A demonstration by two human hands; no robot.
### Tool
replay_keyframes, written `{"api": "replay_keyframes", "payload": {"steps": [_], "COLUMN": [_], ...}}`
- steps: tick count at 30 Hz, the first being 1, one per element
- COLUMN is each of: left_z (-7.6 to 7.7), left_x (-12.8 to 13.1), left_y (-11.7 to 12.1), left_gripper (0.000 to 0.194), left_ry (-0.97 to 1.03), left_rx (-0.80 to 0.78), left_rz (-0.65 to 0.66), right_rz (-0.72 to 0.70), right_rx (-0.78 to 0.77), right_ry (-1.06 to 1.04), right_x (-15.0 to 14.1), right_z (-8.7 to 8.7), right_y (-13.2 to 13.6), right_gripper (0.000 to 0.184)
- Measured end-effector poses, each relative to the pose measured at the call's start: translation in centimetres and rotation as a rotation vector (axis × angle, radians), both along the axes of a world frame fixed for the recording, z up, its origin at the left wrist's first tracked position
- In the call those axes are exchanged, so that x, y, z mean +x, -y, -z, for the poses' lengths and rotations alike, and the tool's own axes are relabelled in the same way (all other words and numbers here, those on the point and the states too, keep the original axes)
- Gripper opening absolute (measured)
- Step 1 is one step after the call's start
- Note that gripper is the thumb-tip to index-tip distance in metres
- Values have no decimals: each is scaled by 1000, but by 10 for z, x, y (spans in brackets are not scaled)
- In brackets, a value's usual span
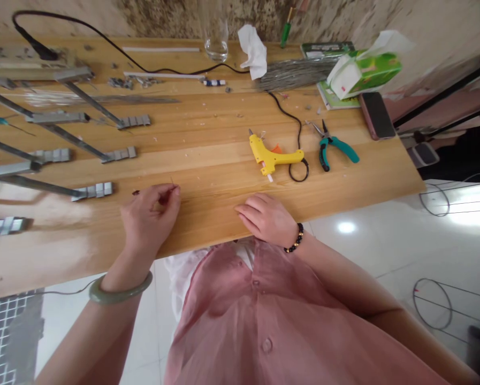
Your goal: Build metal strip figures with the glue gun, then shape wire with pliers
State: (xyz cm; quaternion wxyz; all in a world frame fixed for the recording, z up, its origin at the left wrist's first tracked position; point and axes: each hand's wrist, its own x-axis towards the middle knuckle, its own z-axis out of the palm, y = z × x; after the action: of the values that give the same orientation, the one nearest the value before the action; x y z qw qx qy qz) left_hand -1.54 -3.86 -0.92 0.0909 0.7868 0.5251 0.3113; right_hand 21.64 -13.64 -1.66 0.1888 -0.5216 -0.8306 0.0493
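My left hand (150,216) rests on the wooden table (207,133) with its fingers pinched together on something thin and small that I cannot make out. My right hand (266,218) lies at the table's near edge, fingers curled loosely downward against the wood, holding nothing I can see. A yellow glue gun (272,156) lies on its side just beyond the right hand, its black cord looping away. Teal-handled pliers (331,147) lie to the right of the glue gun.
Several grey metal rods with ribbed ends (103,155) fan out at the left. At the back stand a glass (216,40), a crumpled tissue (253,51), a bundle of wires (296,72), a green tissue pack (364,69) and a phone (376,115). Wire hoops (432,302) lie on the floor.
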Motion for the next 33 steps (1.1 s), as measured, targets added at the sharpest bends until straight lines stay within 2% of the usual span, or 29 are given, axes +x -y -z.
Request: {"api": "replay_keyframes", "payload": {"steps": [7, 17, 33], "left_z": [4, 6, 1], "left_x": [-1, -1, 1], "left_y": [-2, -3, 0], "left_gripper": [16, 20, 21], "left_ry": [35, -20, 16], "left_rx": [36, 22, -11], "left_rz": [1, 11, -7], "right_rz": [-5, 4, 17], "right_rx": [17, 42, 47], "right_ry": [-11, 14, 14], "right_x": [1, 1, 1], "right_z": [1, 4, 4], "right_y": [0, 0, 3], "right_gripper": [23, 22, 23]}}
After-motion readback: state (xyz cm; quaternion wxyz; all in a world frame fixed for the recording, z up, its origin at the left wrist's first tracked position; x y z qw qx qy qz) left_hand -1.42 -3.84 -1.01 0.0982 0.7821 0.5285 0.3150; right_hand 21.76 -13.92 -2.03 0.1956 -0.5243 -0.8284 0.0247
